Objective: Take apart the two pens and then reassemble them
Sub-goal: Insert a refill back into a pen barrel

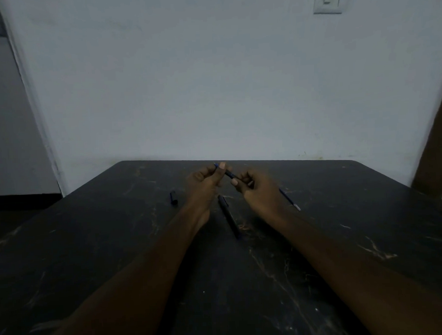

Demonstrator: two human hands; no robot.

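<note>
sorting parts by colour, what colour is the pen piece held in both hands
The pen piece looks dark blue, seen in the dim head view.

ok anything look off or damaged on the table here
Only the table itself: pale scratches and scuffs all over its dark top. The loose cap and thin refill lie apart, which fits pens being taken apart. The left hand and right hand hold a blue pen piece.

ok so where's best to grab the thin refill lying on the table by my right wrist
Probably pinch the thin refill across its exposed near half, coming from above. It lies flat and slender on the table, and its far end is hidden behind the right hand.
</note>
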